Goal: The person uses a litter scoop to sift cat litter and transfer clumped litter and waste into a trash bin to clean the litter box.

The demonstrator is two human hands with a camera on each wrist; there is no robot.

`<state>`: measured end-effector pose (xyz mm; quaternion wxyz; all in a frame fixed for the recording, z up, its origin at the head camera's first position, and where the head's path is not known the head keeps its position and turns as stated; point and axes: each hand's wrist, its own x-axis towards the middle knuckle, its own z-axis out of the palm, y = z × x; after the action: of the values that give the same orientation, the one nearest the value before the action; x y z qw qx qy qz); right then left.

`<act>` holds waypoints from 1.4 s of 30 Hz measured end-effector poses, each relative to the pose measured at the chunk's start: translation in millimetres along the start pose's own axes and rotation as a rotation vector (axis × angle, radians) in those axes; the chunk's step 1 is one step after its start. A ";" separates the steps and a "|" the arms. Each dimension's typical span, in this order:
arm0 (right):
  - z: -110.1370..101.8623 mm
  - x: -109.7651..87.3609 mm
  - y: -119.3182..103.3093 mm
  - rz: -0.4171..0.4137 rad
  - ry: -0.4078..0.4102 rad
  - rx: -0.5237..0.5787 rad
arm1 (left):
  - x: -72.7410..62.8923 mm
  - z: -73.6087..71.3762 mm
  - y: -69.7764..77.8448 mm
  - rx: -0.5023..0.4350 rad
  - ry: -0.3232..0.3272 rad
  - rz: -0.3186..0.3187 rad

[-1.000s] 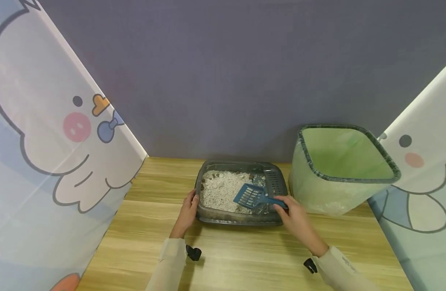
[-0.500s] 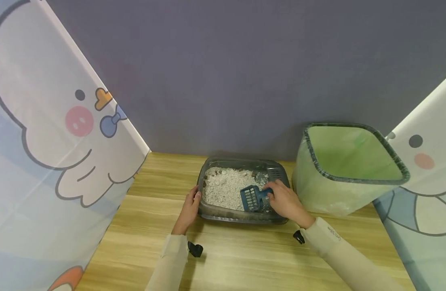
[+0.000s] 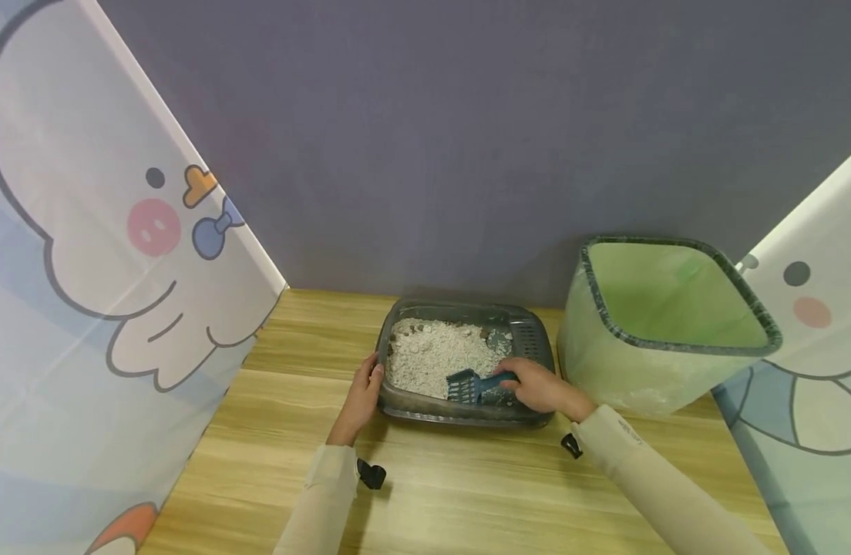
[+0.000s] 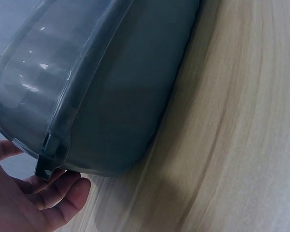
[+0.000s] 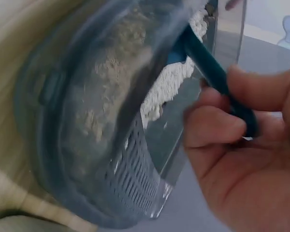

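Note:
A dark grey, see-through litter box (image 3: 460, 414) stands on the table, holding pale granular litter (image 3: 432, 354) with several brown lumps (image 3: 484, 333) near its back and left edges. My left hand (image 3: 363, 389) grips its left side; in the left wrist view the fingers (image 4: 63, 198) curl under the rim. My right hand (image 3: 536, 384) holds the handle of a blue slotted litter scoop (image 3: 465, 385). The scoop's head is down at the litter by the front wall, with pale grains in its slots. In the right wrist view thumb and fingers wrap the scoop handle (image 5: 208, 63).
Right of the litter box, close beside it, stands a tall bin (image 3: 627, 378) lined with a pale green bag. A grey wall (image 3: 425, 154) rises behind the wooden table (image 3: 453, 493). Cartoon-printed panels (image 3: 85, 193) flank both sides.
My right hand has brought the scoop down from above the litter, tilted it, then moved it left along the front wall. My left hand stays on the litter box's left side.

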<state>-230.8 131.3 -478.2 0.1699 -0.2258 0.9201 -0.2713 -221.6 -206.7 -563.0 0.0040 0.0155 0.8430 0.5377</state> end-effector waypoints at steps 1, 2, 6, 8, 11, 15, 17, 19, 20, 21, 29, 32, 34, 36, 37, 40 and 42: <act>3.6 1.7 0.6 0.000 -0.012 -0.003 | 0.0 -0.2 0.1 -0.003 0.000 0.002; 7.6 3.7 0.3 0.014 -0.026 -0.001 | 0.0 -0.3 0.0 -0.002 0.002 0.006; 25.6 11.7 -5.3 0.045 -0.072 -0.038 | -0.9 -0.4 0.4 0.004 0.010 0.014; 33.5 15.4 -9.5 0.028 -0.081 -0.040 | -1.1 0.3 0.4 0.008 0.012 0.017; 43.1 21.4 -15.0 -0.010 -0.081 -0.019 | -1.1 0.9 0.8 0.005 0.013 0.024; 50.9 30.6 -21.4 -0.029 -0.087 0.032 | -0.3 1.3 0.6 0.003 0.020 0.016; 52.8 36.0 -22.8 -0.030 -0.084 0.035 | 0.6 1.5 -0.3 0.014 0.017 0.021; 53.9 41.0 -23.0 -0.031 -0.083 0.035 | 1.4 1.6 -0.8 0.017 0.018 0.023; 54.5 43.1 -22.4 -0.034 -0.084 0.034 | 1.5 1.6 -0.8 0.019 0.020 0.024; 55.2 44.7 -21.5 -0.035 -0.084 0.029 | 1.1 1.6 -0.4 0.021 0.023 0.025; 61.7 39.1 -11.6 -0.071 -0.053 0.118 | -0.8 1.7 2.4 0.000 0.026 0.030; 62.7 35.0 -6.8 -0.074 -0.003 0.167 | -1.0 1.7 1.4 -0.004 0.024 0.027; 62.8 33.2 -4.0 -0.072 0.041 0.188 | -1.3 1.3 1.0 -0.006 0.022 0.025; 62.3 31.9 -1.9 -0.072 0.085 0.183 | -1.9 0.9 1.2 -0.003 0.016 0.021; 61.6 31.1 -1.4 -0.074 0.104 0.189 | -2.0 0.7 1.3 -0.001 0.013 0.023; 59.3 28.7 -0.3 -0.088 0.167 0.202 | -2.5 0.4 1.5 0.003 0.005 0.022; 57.7 26.9 0.6 -0.094 0.223 0.219 | -2.5 0.2 2.1 0.000 0.006 0.026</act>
<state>-228.5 93.8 -529.5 0.0772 -0.2171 0.8866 -0.4010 -219.0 -205.7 -561.2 -0.0056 0.0250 0.8428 0.5376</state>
